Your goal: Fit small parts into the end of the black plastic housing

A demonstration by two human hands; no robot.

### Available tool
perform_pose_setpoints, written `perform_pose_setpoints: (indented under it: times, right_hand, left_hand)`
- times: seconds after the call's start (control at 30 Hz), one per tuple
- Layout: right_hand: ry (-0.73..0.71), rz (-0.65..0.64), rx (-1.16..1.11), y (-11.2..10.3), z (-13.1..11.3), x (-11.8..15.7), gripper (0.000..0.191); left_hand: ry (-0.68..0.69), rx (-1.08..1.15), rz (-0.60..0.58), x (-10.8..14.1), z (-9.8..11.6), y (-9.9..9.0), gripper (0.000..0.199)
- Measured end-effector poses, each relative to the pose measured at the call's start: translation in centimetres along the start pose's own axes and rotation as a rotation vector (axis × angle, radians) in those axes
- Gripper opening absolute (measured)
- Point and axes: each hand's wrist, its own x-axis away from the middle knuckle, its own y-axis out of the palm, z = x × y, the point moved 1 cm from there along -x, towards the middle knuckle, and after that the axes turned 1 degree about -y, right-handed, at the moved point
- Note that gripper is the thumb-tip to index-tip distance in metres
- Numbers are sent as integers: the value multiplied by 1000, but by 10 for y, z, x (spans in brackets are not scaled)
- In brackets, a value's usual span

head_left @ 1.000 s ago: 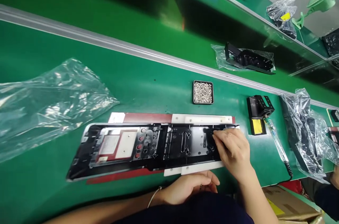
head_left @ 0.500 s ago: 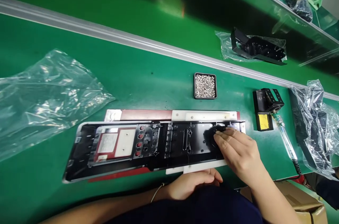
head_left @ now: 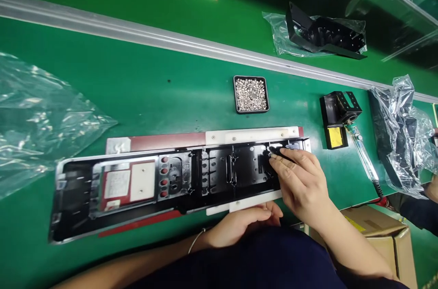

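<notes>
A long black plastic panel lies face down on a red and white fixture on the green bench. My right hand rests on the panel's right end, thumb and forefinger pinched on a small shiny metal piece against the panel. Lying at the bench's near edge, my left hand holds nothing, with its fingers touching the fixture's white front strip. A small black tray of metal pieces sits just behind the fixture.
A soldering iron lies beside its black stand to the right. Crumpled clear bag at left. Bagged black parts lie beyond the metal rail; another bagged part at right. Cardboard box below. Another person's hand shows at the right edge.
The view has shifted, so the panel sits further left in frame. My right fingertips have closed into a pinch at the panel's right end. My left hand has stayed put.
</notes>
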Motion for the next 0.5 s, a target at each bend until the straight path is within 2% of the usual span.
perform_pose_setpoints:
  times: [0.13, 0.23, 0.33, 0.5]
  right_hand:
    - [81, 129, -72, 7, -1, 5, 28]
    - [98, 178, -92, 12, -4, 7, 29]
    - [74, 152, -52, 14, -3, 9, 29]
    - [13, 29, 86, 12, -4, 9, 22]
  left_hand:
    - [-18, 8, 9, 2, 1, 2, 23]
    - [-32, 17, 16, 2, 0, 2, 25]
    - [-28, 30, 23, 1, -1, 1, 27]
    - [22, 32, 12, -1, -2, 2, 27]
